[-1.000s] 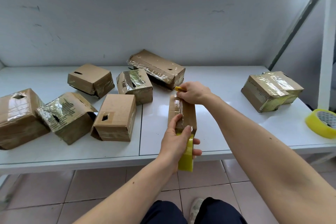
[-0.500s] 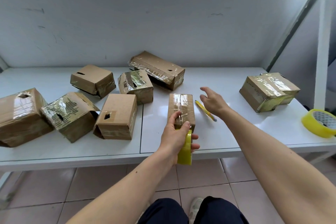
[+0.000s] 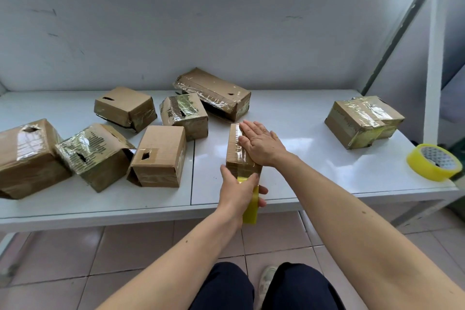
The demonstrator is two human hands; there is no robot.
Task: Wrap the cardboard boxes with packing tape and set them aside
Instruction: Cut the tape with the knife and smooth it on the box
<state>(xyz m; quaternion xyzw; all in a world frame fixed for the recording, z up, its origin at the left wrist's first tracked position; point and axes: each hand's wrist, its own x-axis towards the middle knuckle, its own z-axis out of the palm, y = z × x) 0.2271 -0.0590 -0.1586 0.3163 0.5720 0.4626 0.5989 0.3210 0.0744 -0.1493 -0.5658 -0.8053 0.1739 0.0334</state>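
So the narrow cardboard box [image 3: 237, 148] sits mid-frame on the white table [image 3: 302, 158], shiny tape already across its top. Right hand [image 3: 261, 145] lies flat on it, fingers straight and close together, pressing down. Left hand [image 3: 239, 190] is at the box's near end, fingers curled round a yellow tape roll [image 3: 251, 211]. Six more boxes are piled center-left, a taped pair [image 3: 362, 121] at right, a spare tape roll [image 3: 434, 162] at the far right edge.
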